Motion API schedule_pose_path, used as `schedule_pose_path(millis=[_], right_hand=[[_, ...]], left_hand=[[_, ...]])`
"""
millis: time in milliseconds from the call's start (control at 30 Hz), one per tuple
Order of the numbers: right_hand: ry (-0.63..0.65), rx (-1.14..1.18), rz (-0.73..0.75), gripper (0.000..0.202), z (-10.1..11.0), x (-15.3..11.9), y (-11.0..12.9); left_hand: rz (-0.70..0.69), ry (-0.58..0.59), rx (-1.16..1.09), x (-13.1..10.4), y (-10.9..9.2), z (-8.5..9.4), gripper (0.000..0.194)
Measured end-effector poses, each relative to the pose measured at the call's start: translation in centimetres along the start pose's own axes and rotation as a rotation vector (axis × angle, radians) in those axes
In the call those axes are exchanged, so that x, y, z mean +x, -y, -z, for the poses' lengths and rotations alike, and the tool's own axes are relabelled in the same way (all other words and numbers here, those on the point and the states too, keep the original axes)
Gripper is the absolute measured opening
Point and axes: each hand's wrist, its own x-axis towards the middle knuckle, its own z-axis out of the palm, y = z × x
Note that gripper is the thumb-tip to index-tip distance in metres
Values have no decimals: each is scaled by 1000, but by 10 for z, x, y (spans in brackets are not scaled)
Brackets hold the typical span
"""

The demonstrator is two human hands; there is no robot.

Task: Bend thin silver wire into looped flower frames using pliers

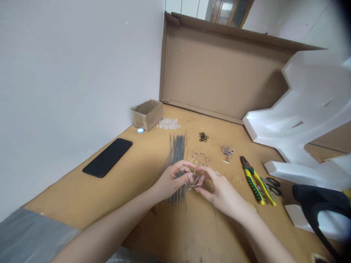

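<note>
A small silvery wire piece (194, 180) with curved loops is held between both hands at the middle of the table. My left hand (175, 178) pinches its left side with thumb and fingers, above a bundle of thin grey wires (178, 149). On the right side my right hand (214, 184) grips the same piece with bent fingers. Just behind the hands lies a ring of bent wire (201, 158). Farther back are a small heap of black rings (203, 137) and a beaded wire cluster (227, 150).
Yellow-green pliers (253, 180) and scissors (271, 185) lie at right, near white foam (315, 109). A black phone (108, 157) rests at left. Behind stand a small cardboard box (148, 116), clear beads (168, 123) and a large cardboard panel (225, 69).
</note>
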Motion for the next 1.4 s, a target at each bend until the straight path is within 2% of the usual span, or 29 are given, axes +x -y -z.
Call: schedule_pose_path(millis=[367,800,1133,1400], right_hand=[[13,11,-55,32,-1,1,3],[-45,-103,95,27,-4,2,5],[-35,-165,107,20,-7,4,3],[-11,-136,144,19,0,4,1]], left_hand=[[-2,-16,51,-1,-2,0,14],[-27,8,67,-1,-4,-2,11],[-127,6,421,-5,-1,-5,8],[-85,23,335,-6,-4,-5,7]])
